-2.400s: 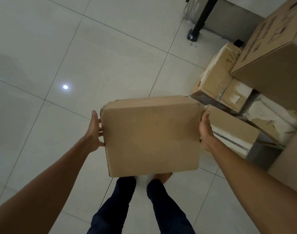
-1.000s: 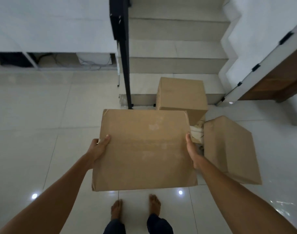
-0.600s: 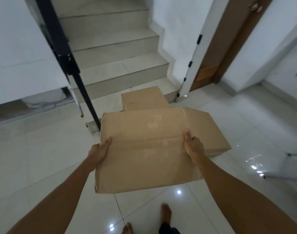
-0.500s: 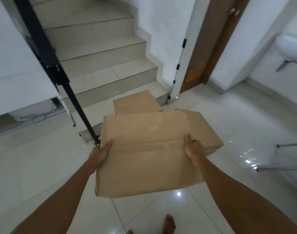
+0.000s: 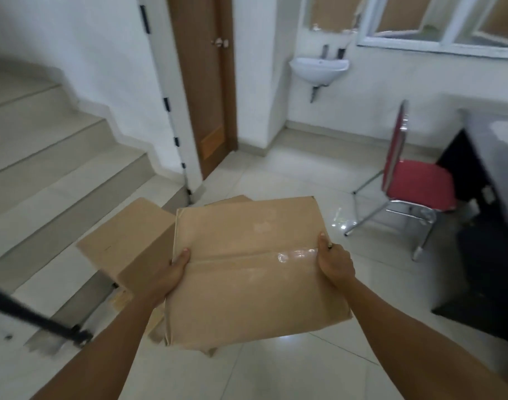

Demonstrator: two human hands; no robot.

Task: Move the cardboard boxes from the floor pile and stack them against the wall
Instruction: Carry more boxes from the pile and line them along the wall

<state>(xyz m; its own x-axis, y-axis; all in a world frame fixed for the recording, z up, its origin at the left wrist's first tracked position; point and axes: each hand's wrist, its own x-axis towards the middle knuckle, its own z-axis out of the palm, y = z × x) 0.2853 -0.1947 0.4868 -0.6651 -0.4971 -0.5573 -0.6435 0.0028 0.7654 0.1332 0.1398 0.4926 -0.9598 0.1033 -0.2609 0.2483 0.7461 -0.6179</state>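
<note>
Seen from the head camera, a flat cardboard box (image 5: 252, 272) filled the middle of the frame, held up above the tiled floor (image 5: 276, 370). The left hand (image 5: 172, 272) clasped its left edge with the thumb on top, and the right hand (image 5: 335, 262) clasped the right edge likewise. Just behind it, at centre left, a second box (image 5: 128, 243) lay at the foot of the stairs (image 5: 45, 157). A red chair (image 5: 417, 183) stood at the right.

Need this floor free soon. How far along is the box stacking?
Done: a placed box sits by the stairs. In hand: left hand and right hand grip the taped box. Left: setting it down; the floor pile is out of view.
</note>
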